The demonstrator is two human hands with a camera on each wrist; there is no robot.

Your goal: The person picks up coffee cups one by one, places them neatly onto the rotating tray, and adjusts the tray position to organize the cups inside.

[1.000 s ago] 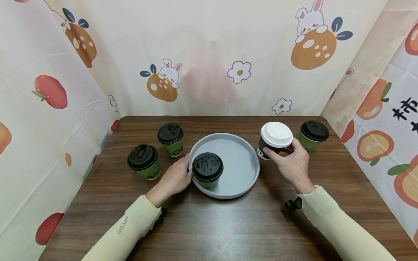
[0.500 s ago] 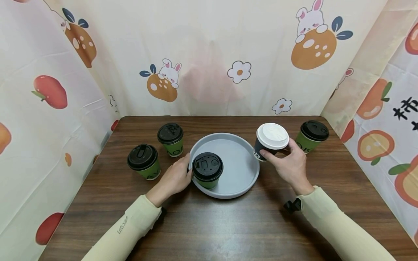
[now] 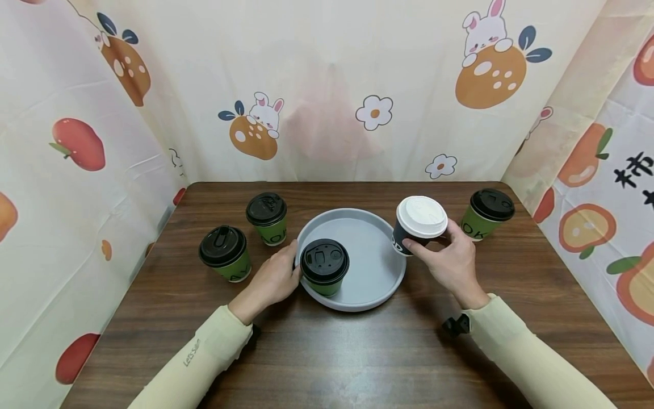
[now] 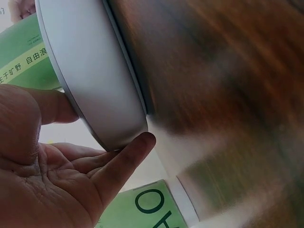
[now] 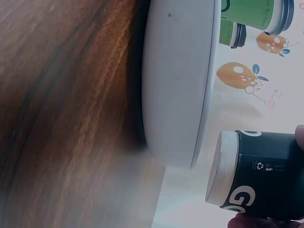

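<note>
My right hand (image 3: 451, 262) holds a black paper coffee cup (image 5: 273, 175) with a white lid (image 3: 422, 216) between thumb and fingers. The cup is upright and raised, its base overlapping the right rim of a round grey tray (image 3: 375, 267) in the head view. My left hand (image 3: 276, 274) pinches the tray's left rim, the thumb over the edge and the fingers against the outer wall in the left wrist view. Inside the tray, at its left side, stands a green coffee cup (image 3: 326, 288) with a black lid.
Two green cups with black lids, one nearer (image 3: 225, 253) and one farther (image 3: 267, 218), stand left of the tray. Another green cup (image 3: 487, 213) is at the back right, just beyond my right hand. Patterned curtains (image 3: 327, 85) enclose the wooden table (image 3: 327, 358).
My right hand has carried the white-lidded cup a little left, from beside the tray to over its right rim. My left hand, the tray and the other cups have stayed put.
</note>
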